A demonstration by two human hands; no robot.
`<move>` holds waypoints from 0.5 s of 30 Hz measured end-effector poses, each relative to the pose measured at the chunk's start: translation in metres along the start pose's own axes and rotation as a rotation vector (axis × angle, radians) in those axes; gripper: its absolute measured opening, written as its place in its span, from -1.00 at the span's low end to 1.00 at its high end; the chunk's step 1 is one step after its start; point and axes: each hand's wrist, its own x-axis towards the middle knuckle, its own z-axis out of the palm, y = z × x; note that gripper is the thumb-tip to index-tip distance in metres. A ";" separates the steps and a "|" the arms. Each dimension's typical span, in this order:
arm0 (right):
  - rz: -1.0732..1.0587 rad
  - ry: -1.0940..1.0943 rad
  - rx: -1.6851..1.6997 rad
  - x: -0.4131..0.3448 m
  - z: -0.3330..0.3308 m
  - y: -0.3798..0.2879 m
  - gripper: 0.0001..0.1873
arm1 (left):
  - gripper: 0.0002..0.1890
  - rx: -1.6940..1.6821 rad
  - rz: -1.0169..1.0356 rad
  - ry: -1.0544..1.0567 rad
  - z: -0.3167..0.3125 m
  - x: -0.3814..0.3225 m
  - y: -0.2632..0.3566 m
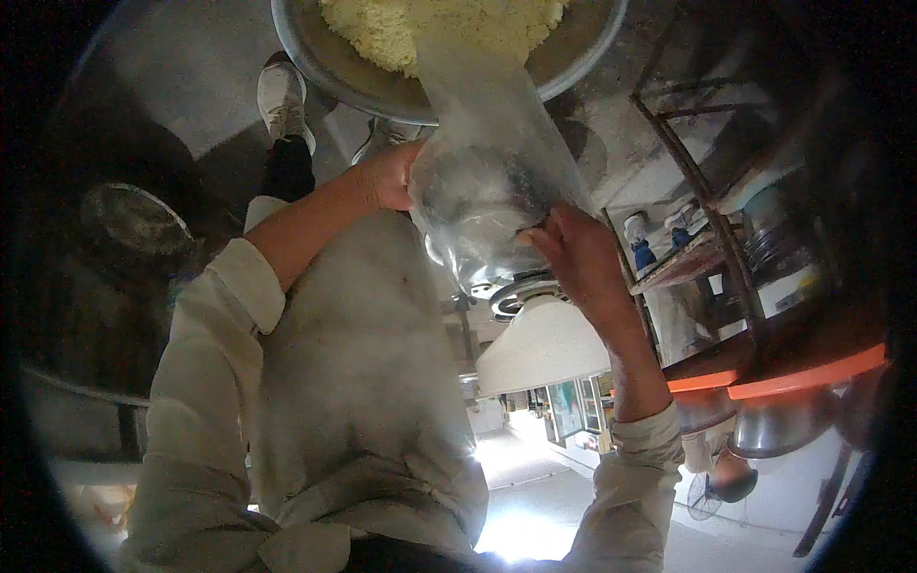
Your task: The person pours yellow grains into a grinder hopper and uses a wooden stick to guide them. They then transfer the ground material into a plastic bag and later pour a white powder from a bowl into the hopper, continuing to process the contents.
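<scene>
A clear plastic bag stretches between my two hands, its far end overlapping a large metal basin. Yellow crumbly material lies in the basin. My left hand grips the bag's left edge, its fingertips partly hidden behind the plastic. On the other side my right hand pinches the bag between thumb and fingers. Whether anything is inside the bag cannot be told; dark and bright shapes show through it. Pale sleeves and a pale apron cover my arms and front.
A rusty metal rack stands at the right, near an orange-edged surface and a metal pot. Another person is partly visible beyond, beside a fan. A round object lies in shadow at left. Shoes show near the basin.
</scene>
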 end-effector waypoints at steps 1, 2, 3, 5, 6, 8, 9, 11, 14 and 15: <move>-0.039 0.031 -0.010 0.000 0.001 0.002 -0.65 | -0.54 -0.083 -0.033 -0.030 -0.001 0.002 -0.001; -0.071 0.055 -0.022 0.000 0.002 0.003 -0.65 | -0.53 -0.199 -0.059 -0.071 -0.002 0.005 0.001; -0.121 0.092 -0.028 0.001 0.004 0.005 -0.65 | -0.52 -0.314 -0.084 -0.113 -0.003 0.008 0.003; -0.126 0.091 -0.026 0.001 0.005 0.009 -0.66 | -0.55 -0.274 -0.038 -0.002 -0.003 0.010 0.013; -0.158 0.111 -0.015 0.001 0.007 0.010 -0.66 | -0.57 -0.238 -0.026 0.141 -0.001 0.008 0.016; -0.097 0.081 -0.016 0.002 0.009 0.011 -0.66 | -0.57 -0.252 0.109 0.232 0.009 -0.002 0.020; -0.094 0.084 -0.012 0.003 0.010 0.012 -0.66 | -0.57 -0.253 0.174 0.318 0.016 -0.009 0.020; -0.145 0.122 -0.025 0.005 0.012 0.012 -0.65 | -0.57 -0.295 0.265 0.442 0.034 -0.027 0.013; -0.099 0.091 0.009 0.004 0.012 0.013 -0.63 | -0.54 -0.299 0.357 0.510 0.055 -0.044 0.017; -0.075 0.087 0.031 0.003 0.012 0.014 -0.63 | -0.53 -0.322 0.354 0.588 0.060 -0.045 0.019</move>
